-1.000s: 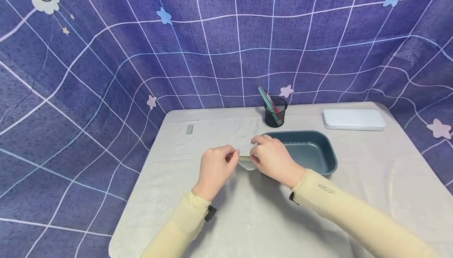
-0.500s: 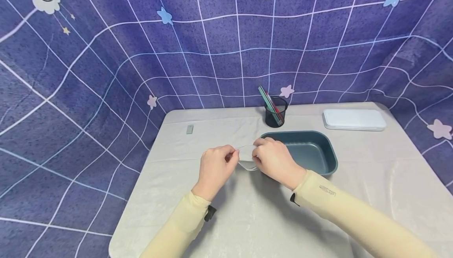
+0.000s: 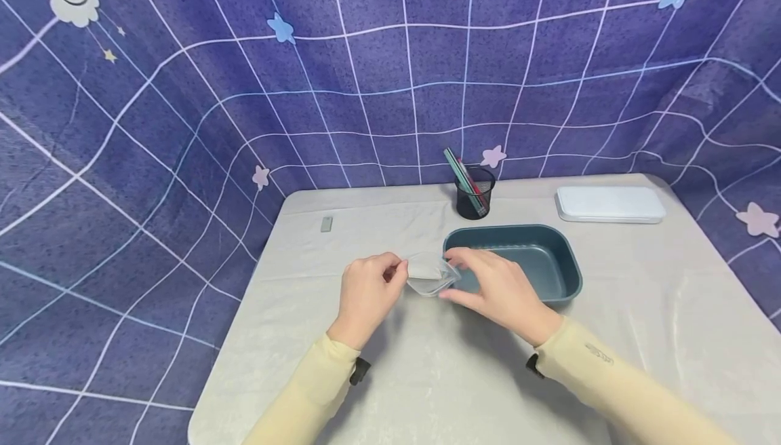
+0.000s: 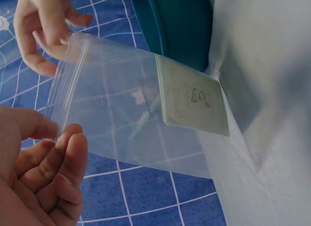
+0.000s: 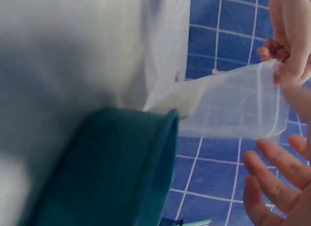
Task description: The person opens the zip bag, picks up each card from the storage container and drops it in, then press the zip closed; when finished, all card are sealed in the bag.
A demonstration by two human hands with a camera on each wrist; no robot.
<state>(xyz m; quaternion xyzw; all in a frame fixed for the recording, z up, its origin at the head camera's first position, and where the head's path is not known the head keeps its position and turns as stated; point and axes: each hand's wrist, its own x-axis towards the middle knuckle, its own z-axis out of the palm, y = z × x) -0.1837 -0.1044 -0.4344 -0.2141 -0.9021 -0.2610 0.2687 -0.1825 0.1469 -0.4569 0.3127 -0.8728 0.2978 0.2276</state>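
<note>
A clear zip-lock bag (image 3: 429, 289) hangs upright between the two hands, with its zip edge at the top. Inside, at the bottom, lies a small pale green notepad (image 4: 192, 97) with a dark line drawing on it. My left hand (image 3: 368, 296) pinches one end of the zip edge between thumb and fingers. Around the opposite end is my right hand (image 3: 499, 290), thumb and fingers spread apart. Its fingertips are close to the bag's corner; whether they touch it I cannot tell.
Just behind and right of the bag stands a dark teal bin (image 3: 512, 229). A black mesh cup (image 3: 468, 206) with pencils, a white case (image 3: 610, 204) and a small grey-green block (image 3: 327, 224) lie farther back on the pale-covered table (image 3: 427, 391).
The right hand has let go of the bag's zip edge, spread its fingers and shifted slightly right. The left hand keeps its pinch, almost in place.
</note>
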